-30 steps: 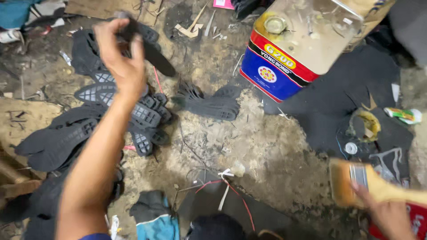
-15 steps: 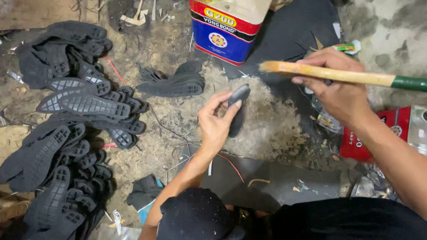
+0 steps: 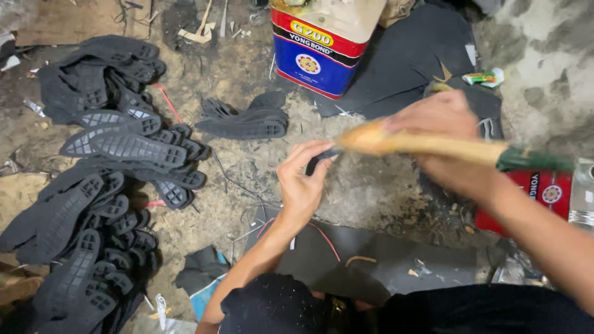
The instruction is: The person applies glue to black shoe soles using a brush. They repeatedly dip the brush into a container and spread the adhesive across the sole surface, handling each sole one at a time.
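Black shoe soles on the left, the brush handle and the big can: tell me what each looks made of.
Black treaded shoe soles: apparently rubber, matte, with moulded grid tread. Long brush handle in the right hand: looks like wood, tan and smeared with a yellowish coat, green towards the end. Blue, red and yellow rectangular can: probably sheet metal, glossy printed sides, folded bottom seam.

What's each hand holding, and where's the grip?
Left hand pinches a small black sole piece at its lower end. Right hand grips a brush at mid-handle, bristle end toward the piece.
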Available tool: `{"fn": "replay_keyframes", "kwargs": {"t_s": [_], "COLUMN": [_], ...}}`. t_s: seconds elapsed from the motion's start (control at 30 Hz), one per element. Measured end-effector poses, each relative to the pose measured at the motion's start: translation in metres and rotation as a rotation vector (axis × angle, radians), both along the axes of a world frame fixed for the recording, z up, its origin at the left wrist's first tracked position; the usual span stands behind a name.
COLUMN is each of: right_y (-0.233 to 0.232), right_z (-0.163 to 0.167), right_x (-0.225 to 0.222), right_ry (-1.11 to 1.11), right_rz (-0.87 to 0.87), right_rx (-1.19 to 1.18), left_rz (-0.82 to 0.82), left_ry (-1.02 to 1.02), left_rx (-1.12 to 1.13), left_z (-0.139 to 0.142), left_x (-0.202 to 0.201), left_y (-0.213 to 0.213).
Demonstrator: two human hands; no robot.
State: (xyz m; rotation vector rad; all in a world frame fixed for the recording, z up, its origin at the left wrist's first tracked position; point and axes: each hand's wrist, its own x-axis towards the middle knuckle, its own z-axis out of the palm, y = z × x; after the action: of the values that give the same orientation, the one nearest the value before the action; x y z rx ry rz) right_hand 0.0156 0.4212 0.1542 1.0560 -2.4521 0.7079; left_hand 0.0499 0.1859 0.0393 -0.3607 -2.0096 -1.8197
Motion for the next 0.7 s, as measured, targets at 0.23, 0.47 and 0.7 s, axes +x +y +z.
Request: {"fn": "replay_keyframes", "kwargs": {"t_s": [0.23, 0.47, 0.7], "right_y": [0.005, 0.003, -0.003], "right_z": [-0.014, -0.016, -0.028], "right_x": [0.005, 0.009, 0.012], "right_ry": [-0.053, -0.157, -0.469], "right_rz": [-0.112, -0.058, 0.016], "right_rx": [-0.014, -0.086, -0.456], "left_rz": [0.059, 0.068, -0.054], "left_ry": [-0.005, -0.046, -0.118], "left_rx": [0.031, 0.098, 0.332], "left_z": [0.003, -0.006, -0.022], "left_x": [-0.001, 0.002, 0.002], "left_y": [-0.001, 0.001, 0.003]}}
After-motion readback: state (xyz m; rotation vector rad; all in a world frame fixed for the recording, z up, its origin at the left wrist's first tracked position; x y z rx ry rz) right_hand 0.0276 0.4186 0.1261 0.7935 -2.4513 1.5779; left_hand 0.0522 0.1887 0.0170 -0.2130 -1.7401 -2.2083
